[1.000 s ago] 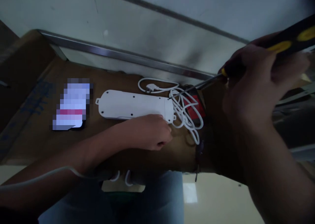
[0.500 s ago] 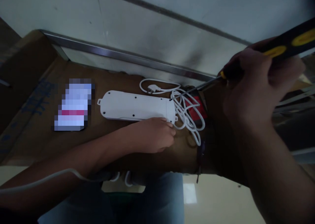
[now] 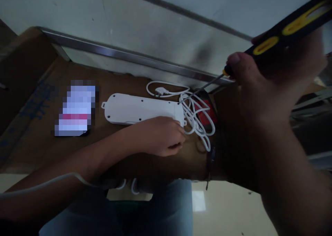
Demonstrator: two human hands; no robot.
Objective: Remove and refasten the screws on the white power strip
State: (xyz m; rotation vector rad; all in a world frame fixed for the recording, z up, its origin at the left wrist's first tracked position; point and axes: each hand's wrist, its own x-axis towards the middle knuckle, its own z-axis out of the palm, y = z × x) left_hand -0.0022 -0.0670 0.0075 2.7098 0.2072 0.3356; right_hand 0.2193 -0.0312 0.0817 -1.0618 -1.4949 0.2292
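Observation:
A white power strip (image 3: 137, 108) lies face down on a brown cardboard surface (image 3: 38, 139), its white cable (image 3: 198, 120) coiled at its right end. My left hand (image 3: 160, 135) rests against the strip's near right edge, fingers curled and pressing on it. My right hand (image 3: 261, 87) is closed round the black and yellow handle of a screwdriver (image 3: 280, 32). The thin metal shaft runs down to the left and its tip sits at the strip's far right corner.
A blurred-out rectangular object (image 3: 75, 109) lies left of the strip. A red and black item (image 3: 209, 113) sits under the cable coil. A metal rail (image 3: 124, 56) and a pale wall run along the back. My knees in jeans (image 3: 166, 208) show below the cardboard edge.
My right hand has tilted the screwdriver handle higher and further right while the tip stays at the strip's corner. My left hand has hardly moved.

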